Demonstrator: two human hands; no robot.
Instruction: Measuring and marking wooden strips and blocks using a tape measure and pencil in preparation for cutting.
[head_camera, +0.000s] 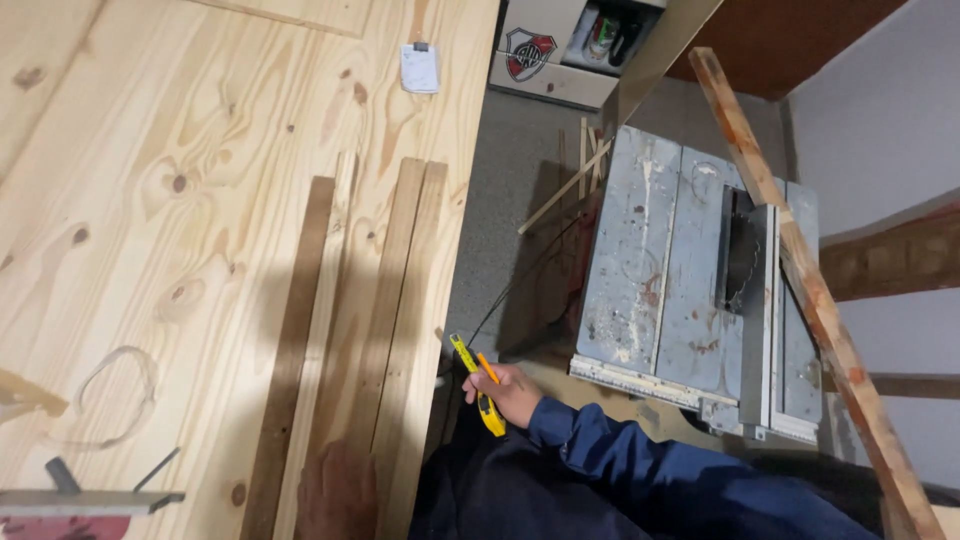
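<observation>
We see the right hand (512, 392) out past the table edge, fingers closed around a yellow tape measure (488, 408) with a short length of blade (462, 350) sticking up and away from the knuckles. An orange pencil (486, 368) lies in the same grip, slanting along the top of the fist. A blue sleeve (640, 470) runs from the wrist down toward the lower right.

The left hand (338, 490) lies flat, palm down and fingers loosely spread, on the near ends of the strips (400, 330). It grasps nothing that we can make out; shadow blurs its outline. The strips are long narrow lengths of wood, side by side on the pine table (180, 180), running away from the left hand toward the far end. The darkest one (292, 350) lies just left of that hand.

Further left of the left hand, at the near corner, sits a grey metal tool (80, 495), only partly in view. Far ahead on the table lies a small white pad (420, 68).

Beyond the right hand, on the floor side, stands a worn grey table saw (660, 270), its blade (740, 265) showing through the slot. A long rough batten (810, 290) leans across it, passing to the right of the right hand.
</observation>
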